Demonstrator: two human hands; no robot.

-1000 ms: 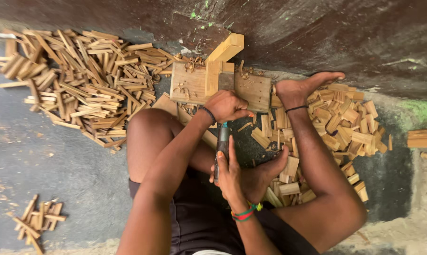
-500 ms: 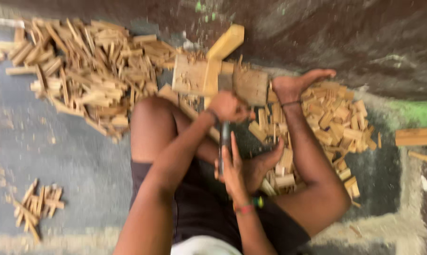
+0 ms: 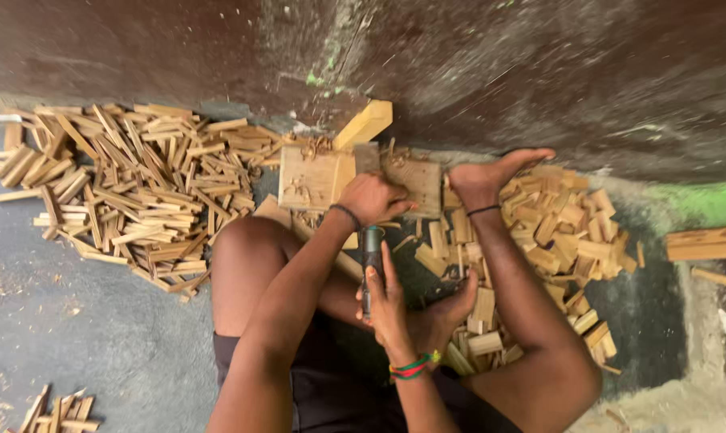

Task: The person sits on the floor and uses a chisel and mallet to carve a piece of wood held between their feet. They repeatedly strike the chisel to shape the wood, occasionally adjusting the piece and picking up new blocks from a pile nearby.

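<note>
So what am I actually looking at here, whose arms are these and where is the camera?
There is no machine. The one view comes from a camera worn on a person's head, looking down at their own arms and legs as they sit on a grey concrete floor beside a dark wall.

The left hand rests on a pale wooden block with a yellowish wooden piece leaning against it. The right hand, with a coloured band at the wrist, holds a dark cylindrical tool handle that points up toward the block; its working end is hidden behind the left hand.

A large heap of thin light-wood strips lies to the left, a pile of short chunky wood offcuts to the right by the bare foot, and a small cluster of strips sits at the bottom left.
</note>
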